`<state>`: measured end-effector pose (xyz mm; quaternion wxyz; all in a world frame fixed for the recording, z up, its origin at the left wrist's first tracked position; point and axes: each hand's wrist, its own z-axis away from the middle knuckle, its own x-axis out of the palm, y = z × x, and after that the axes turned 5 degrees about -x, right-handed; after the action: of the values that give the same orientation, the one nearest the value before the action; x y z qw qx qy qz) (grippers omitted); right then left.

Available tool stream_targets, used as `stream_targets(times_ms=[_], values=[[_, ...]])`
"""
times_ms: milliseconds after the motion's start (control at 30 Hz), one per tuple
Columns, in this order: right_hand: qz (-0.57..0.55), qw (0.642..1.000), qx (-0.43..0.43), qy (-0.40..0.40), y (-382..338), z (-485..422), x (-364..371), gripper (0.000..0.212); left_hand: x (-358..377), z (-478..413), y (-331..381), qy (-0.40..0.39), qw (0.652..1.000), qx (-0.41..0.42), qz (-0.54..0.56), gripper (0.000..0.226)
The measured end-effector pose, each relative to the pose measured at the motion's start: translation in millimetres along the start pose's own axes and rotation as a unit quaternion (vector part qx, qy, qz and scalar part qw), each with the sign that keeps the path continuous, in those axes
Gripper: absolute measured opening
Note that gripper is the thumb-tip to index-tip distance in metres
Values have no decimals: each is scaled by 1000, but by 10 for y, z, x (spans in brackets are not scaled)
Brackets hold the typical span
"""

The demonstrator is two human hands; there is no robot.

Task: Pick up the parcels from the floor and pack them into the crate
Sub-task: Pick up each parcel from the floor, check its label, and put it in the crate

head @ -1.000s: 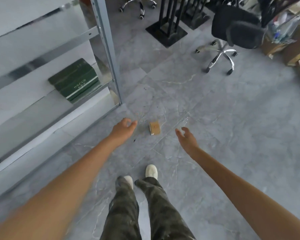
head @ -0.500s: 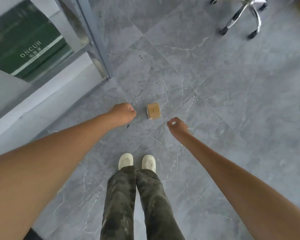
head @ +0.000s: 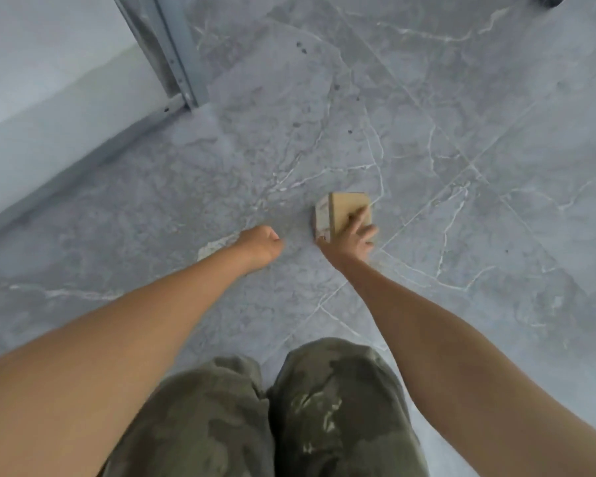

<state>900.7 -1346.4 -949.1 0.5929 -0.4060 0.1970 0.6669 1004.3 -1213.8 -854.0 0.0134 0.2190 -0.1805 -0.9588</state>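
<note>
The small cardboard parcel [head: 345, 211] lies flat on the grey marbled floor [head: 461, 132], at about twelve o'clock from the person's knees, with the metal shelf post [head: 172, 53] well away at ten o'clock. The right hand [head: 353, 235] comes in from the parcel's six o'clock with its fingers [head: 358, 220] spread wide and laid on the top face; as far as the blur lets one judge, they are touching it but not closed round it. The left hand [head: 260, 243], near the parcel at its nine o'clock, is curled into a fist and holds nothing. The parcel looks light, stiff and dry, so one hand should manage it. The best hold is probably across its narrow width, thumb on one side wall and fingers on the opposite one, because a flat palm on top gives no lift. No crate is in view.
</note>
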Motion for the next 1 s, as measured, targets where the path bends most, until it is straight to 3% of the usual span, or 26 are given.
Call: stream_targets(times_ms=[67,167,233,333,400,500,567,667,733,833,933,1000], values=[[-40,999,9,33,46,21,-13,108,-3,44,-105,17,999,-12,37,15],[-164,985,-23,-56,30,332,-363,99,-113,415,-136,45,996,-25,71,9],[-248,958,-46,-139,-89,751,-804,92,-287,850,-62,32,994,-44,93,38],[-323,914,-89,-228,-409,1591,-1642,63,-733,1710,188,27,988,-49,147,70],[-345,894,-122,-259,-674,2198,-2278,50,-1135,2401,445,20,973,-56,222,81],[-359,873,-166,-286,-1058,3129,-3265,58,-1781,3558,776,-3,934,-24,356,71],[-366,861,-199,-294,-1287,3707,-3887,58,-2177,4346,901,6,923,9,384,64],[-343,855,-257,-291,-1676,4477,-4689,34,-2713,5400,1012,18,916,41,398,75],[-314,858,-289,-286,-1955,4921,-5127,26,-3046,5999,1076,56,915,64,395,70],[-301,847,-344,-272,-2384,5473,-5618,32,-3499,6797,1165,148,899,103,399,72],[-334,813,-397,-264,-2781,6003,-5925,34,-3797,7497,1133,238,847,140,454,75],[-357,784,-428,-273,-2994,6372,-6048,39,-3875,7987,1066,290,816,166,472,57]])
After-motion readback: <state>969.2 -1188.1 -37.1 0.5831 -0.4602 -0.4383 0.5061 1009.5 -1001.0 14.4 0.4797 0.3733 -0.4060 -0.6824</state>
